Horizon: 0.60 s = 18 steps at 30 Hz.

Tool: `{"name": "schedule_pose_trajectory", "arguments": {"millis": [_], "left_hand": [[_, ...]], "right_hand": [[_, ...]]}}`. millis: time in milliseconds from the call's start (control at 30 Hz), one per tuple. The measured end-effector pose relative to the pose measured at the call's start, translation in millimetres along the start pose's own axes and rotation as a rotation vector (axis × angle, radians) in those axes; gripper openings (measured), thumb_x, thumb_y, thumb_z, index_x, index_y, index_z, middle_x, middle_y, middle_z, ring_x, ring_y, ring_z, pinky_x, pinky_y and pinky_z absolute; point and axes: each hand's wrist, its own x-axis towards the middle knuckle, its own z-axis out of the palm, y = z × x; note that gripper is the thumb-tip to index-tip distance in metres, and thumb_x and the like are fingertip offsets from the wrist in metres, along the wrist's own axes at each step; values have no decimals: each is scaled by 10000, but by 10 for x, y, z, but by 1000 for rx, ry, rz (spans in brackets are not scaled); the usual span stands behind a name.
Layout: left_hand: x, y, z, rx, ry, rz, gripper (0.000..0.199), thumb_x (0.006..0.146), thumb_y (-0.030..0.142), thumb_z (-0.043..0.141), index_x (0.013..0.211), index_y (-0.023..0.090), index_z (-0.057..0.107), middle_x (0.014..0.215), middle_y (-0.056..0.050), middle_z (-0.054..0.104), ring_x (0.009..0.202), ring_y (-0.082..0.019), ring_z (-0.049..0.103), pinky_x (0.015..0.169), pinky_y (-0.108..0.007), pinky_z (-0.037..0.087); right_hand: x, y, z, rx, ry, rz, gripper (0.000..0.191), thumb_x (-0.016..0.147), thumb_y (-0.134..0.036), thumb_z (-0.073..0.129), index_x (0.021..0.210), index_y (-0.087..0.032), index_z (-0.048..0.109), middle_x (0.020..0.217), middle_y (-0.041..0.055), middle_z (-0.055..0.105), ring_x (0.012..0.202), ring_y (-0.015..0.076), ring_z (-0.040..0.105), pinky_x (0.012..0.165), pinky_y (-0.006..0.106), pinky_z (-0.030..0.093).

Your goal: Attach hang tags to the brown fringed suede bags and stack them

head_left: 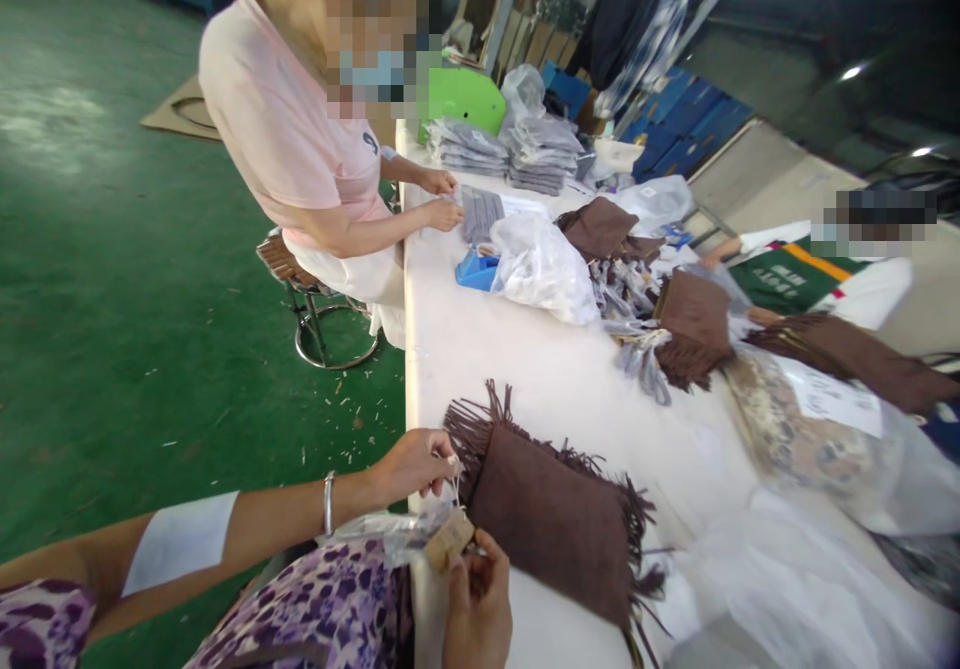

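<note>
My left hand (420, 464) is closed, pinching a thin white string (456, 489) between thumb and fingertips. The string runs down to a tan cardboard hang tag (450, 539). My right hand (480, 599) grips that tag's lower edge with thumb and forefinger. Just beyond both hands lies a folded dark brown cloth (555, 519) with fringed ends, flat on the white table (510, 349). Clear plastic (405, 529) shows beneath my left wrist, partly hidden by the tag.
Across the table are a white plastic bag (544, 264), a blue holder (476, 269), folded brown cloths (694, 319) and stacked grey packets (540, 149). One co-worker (292, 129) handles a packet at the left edge; another (802, 274) is at right. A large plastic bag (817, 439) lies near right.
</note>
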Motion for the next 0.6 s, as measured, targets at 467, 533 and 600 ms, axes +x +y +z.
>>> {"name": "schedule_pose_trajectory", "arguments": {"millis": [467,533,600], "left_hand": [[-59,115,-126,-160,-497,22,364,771,318,600,1043,127,748,627,-44,678,489,-104,499,482,-197,350],[-64,121,-163,-51,-584,-8,438,765,294,613,1170,157,705,554,-15,656,421,-95,466,453,-188,341],[-78,123,-177,27,-696,-35,531,762,277,631,1287,193,630,532,9,645,390,-95,463,440,-184,360]], "right_hand": [[-3,-232,-53,58,41,76,452,810,-504,583,1145,-205,532,748,6,692,661,196,653,621,275,461],[85,-227,-169,137,12,79,459,809,-533,585,1110,-187,561,682,-11,660,572,168,593,552,255,439],[174,-278,-278,141,-82,69,452,809,-556,583,1055,-178,612,652,-17,637,518,145,531,499,241,413]]}}
